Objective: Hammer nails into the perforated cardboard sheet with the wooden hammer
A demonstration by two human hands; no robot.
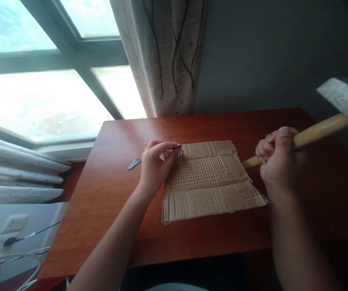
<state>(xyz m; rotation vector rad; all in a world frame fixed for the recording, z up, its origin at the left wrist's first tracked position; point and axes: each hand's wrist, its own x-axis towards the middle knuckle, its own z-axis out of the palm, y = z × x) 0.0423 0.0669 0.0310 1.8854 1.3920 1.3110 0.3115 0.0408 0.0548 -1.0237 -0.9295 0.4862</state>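
My left hand [157, 163] pinches a nail [178, 146] between thumb and forefinger, its head showing above the fingertips. The nail is over the far left part of a creased cardboard sheet [213, 202], which has rows of small holes across its middle. Just beside my fingertips, a few nails [182, 154] stand up from the cardboard. Wrapped round the wooden handle of a hammer [321, 131] is my right hand [278, 157]. The hammer is raised to the right of the sheet, its metal head at the right edge of view, partly cut off.
More loose nails [134, 164] lie in a small bunch left of my left hand. Everything rests on a reddish-brown wooden table [101, 218]. Behind it hangs a curtain [170, 56] by the window. A wall socket [5, 240] with plug and cables is at lower left.
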